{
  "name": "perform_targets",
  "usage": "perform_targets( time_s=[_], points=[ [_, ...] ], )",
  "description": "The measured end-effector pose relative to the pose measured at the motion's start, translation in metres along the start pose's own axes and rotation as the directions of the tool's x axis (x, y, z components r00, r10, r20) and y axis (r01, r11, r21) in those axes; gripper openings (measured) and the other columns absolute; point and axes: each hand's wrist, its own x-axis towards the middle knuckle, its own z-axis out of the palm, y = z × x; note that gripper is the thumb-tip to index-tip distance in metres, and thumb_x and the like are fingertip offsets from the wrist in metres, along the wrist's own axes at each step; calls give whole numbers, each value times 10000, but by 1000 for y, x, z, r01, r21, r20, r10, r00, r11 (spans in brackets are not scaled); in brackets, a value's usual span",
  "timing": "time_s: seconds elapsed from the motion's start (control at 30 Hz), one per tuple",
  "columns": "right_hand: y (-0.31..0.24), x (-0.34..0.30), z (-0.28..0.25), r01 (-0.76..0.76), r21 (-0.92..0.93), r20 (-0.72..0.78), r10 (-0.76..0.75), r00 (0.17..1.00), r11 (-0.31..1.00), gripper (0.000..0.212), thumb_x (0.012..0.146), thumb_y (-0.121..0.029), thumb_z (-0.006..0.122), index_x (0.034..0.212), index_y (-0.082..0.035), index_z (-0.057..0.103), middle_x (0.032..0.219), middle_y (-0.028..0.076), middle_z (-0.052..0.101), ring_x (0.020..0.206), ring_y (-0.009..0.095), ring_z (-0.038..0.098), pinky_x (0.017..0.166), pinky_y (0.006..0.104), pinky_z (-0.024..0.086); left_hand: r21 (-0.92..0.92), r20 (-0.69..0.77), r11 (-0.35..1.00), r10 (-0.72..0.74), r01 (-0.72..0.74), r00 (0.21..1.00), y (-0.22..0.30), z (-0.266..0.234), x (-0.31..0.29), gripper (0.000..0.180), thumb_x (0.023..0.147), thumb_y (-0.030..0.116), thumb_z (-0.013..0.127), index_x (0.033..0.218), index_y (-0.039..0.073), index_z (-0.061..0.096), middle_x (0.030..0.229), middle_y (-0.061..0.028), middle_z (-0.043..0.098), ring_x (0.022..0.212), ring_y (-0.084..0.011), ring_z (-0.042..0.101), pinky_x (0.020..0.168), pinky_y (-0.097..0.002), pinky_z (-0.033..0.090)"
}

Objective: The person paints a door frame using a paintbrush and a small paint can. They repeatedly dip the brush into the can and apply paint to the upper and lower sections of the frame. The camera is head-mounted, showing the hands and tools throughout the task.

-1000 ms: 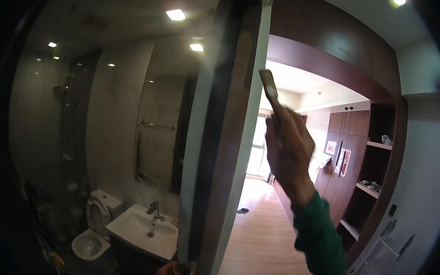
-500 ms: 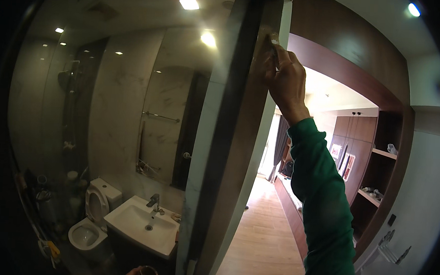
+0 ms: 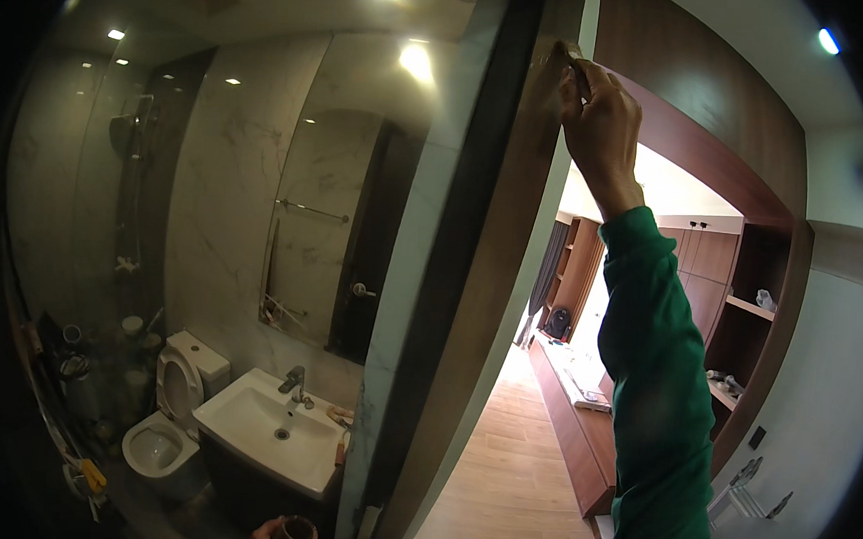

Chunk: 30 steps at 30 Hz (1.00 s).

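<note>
Head view: off in mid-air a second ago, now putting the brush (image 3: 564, 51) to the brown frame (image 3: 506, 205), near its top, toward the right edge: surface in reach for work! Pinching narrowly in right grip (image 3: 603, 117), holding a round cup (image 3: 297, 536) low in left grip (image 3: 264, 536).

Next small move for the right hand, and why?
Probably a short downward stroke along the brown frame: the right hand has the brush tip at the frame's upper part, and more of the frame runs below it. The left hand holds the cup low, out of that path.
</note>
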Motion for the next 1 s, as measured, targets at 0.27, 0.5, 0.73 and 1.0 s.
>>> perform_targets(
  time_s=[0.27,0.5,0.73,1.0],
  points=[
    [1,-17,-14,39,-72,59,-35,998,997,237,953,-156,674,1116,9,722,904,204,726,781,328,729,730,407,573,0,36,1000,-6,6,999,-2,1,-1,344,1044,355,472,1014,110,712,802,-41,724,642,-179,670,522,-338,509],
    [7,0,-5,65,-45,104,-60,993,997,232,952,-145,662,1108,19,715,870,211,709,752,349,711,717,433,568,8,11,1000,-11,11,1000,1,4,1,341,1043,349,476,1026,101,709,821,-54,726,653,-187,673,526,-343,515],
    [-28,-59,-41,10,-60,233,4,972,998,240,940,-121,678,1131,19,719,905,218,721,767,328,734,717,409,584,-23,-19,998,-55,54,998,-5,8,-1,337,1042,342,479,1045,92,704,828,-68,726,649,-197,676,508,-338,515],
    [-47,-45,-108,-357,4,511,304,804,934,275,976,-219,697,1109,15,755,858,132,763,791,183,762,693,282,576,-62,-67,997,-53,49,996,-12,0,6,366,1049,348,460,1061,87,715,821,-65,740,639,-192,690,505,-329,531]
  ],
)
